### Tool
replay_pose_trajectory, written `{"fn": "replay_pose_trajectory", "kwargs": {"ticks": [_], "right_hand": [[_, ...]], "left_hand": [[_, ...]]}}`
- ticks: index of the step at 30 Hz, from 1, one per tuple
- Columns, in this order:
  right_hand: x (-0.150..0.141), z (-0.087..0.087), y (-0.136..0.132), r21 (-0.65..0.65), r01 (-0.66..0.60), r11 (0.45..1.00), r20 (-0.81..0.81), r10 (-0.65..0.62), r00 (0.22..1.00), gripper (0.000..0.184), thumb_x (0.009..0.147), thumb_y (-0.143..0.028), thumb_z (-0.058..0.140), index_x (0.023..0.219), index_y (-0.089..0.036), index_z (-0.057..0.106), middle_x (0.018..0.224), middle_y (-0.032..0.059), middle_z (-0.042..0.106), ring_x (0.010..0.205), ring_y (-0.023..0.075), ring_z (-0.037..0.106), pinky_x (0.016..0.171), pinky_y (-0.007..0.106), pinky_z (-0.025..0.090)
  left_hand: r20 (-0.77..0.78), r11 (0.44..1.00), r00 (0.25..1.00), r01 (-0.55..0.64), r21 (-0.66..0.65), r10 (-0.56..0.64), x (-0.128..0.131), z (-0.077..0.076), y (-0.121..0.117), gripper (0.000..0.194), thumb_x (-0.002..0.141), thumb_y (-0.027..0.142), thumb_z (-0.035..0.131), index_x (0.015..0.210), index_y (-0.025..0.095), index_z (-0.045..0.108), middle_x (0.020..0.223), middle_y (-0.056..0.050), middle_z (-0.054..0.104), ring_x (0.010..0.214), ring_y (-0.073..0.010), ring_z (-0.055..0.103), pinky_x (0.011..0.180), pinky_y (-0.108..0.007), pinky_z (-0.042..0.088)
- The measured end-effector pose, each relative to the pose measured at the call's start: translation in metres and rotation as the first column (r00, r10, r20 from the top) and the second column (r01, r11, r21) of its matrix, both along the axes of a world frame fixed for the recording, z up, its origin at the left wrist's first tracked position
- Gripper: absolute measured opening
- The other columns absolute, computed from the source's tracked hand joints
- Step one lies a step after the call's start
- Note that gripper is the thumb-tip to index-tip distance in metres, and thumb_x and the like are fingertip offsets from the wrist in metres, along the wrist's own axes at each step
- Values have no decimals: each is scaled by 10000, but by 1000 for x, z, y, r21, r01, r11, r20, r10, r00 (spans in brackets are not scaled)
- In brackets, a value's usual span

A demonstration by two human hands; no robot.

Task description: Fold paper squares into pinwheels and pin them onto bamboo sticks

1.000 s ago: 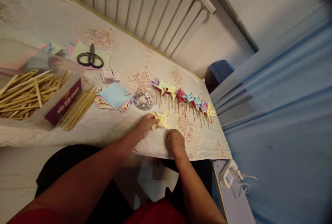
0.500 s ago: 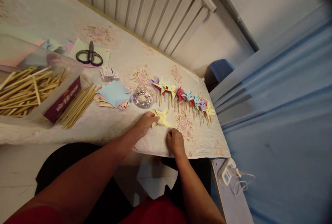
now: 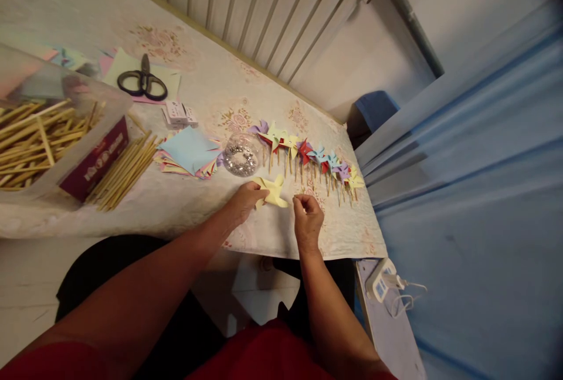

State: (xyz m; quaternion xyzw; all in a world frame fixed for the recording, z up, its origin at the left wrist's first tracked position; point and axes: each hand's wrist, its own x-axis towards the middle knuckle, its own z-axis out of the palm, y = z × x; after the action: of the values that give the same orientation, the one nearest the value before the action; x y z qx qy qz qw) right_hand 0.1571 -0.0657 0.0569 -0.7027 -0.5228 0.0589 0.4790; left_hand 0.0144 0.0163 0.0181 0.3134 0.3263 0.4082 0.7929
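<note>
My left hand (image 3: pixel 244 199) pinches the left side of a yellow paper pinwheel (image 3: pixel 275 191), its blades folded in towards the middle. Just right of it, my right hand (image 3: pixel 308 216) is closed with thumb and forefinger pressed together; whatever may be between them is too small to name. Beyond the pinwheel stands a clear round dish (image 3: pixel 241 155) of small shiny silver pieces. To the dish's right lies a row of finished pinwheels (image 3: pixel 304 150) on sticks, in yellow, red, blue and purple. A stack of coloured paper squares (image 3: pixel 189 150) sits left of the dish.
A clear plastic box (image 3: pixel 99 148) of wooden sticks stands at the left, with more loose sticks (image 3: pixel 125 175) beside it. Black-handled scissors (image 3: pixel 143 82) rest on paper sheets behind a small white box (image 3: pixel 179 114). A power strip (image 3: pixel 382 280) lies at the lower right.
My right hand has risen from near the table's front edge and turned, fingertips now close to the pinwheel's right side. The left hand still holds the pinwheel. The view has shifted slightly.
</note>
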Motion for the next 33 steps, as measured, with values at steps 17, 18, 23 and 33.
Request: {"fn": "replay_pose_trajectory", "kwargs": {"ticks": [17, 18, 23, 33], "right_hand": [[-20, -13, 19, -72, -151, 986, 284, 165, 944, 140, 895, -241, 581, 782, -207, 656, 787, 25, 638, 845, 188, 554, 820, 318, 431], [-19, -14, 19, -78, -148, 986, 281, 164, 946, 139, 895, -240, 581, 782, -207, 656, 790, 26, 640, 848, 188, 555, 824, 320, 432], [-18, -16, 19, -60, -175, 983, 263, 185, 947, 144, 894, -232, 582, 777, -206, 663, 777, 24, 638, 829, 185, 559, 814, 319, 432], [-17, -17, 19, -89, -164, 982, 255, 182, 950, 136, 884, -232, 590, 769, -210, 659, 773, 18, 634, 825, 182, 561, 810, 318, 435]], "left_hand": [[21, 998, 1000, 21, 55, -22, 5, -18, 3, 163, 614, 203, 677, 758, 140, 635, 675, 12, 614, 585, -92, 524, 565, -206, 367], [13, 998, 1000, 20, 57, -21, 5, -18, 3, 158, 614, 201, 676, 754, 141, 632, 676, 12, 611, 589, -92, 525, 568, -207, 369], [-24, 998, 1000, 12, 62, -10, 3, -8, 1, 144, 602, 190, 695, 704, 151, 601, 638, 22, 586, 589, -96, 521, 568, -209, 366], [-94, 997, 996, 10, 74, -3, 0, 5, -2, 96, 627, 142, 681, 681, 142, 601, 629, 28, 580, 560, -81, 484, 540, -208, 336]]}}
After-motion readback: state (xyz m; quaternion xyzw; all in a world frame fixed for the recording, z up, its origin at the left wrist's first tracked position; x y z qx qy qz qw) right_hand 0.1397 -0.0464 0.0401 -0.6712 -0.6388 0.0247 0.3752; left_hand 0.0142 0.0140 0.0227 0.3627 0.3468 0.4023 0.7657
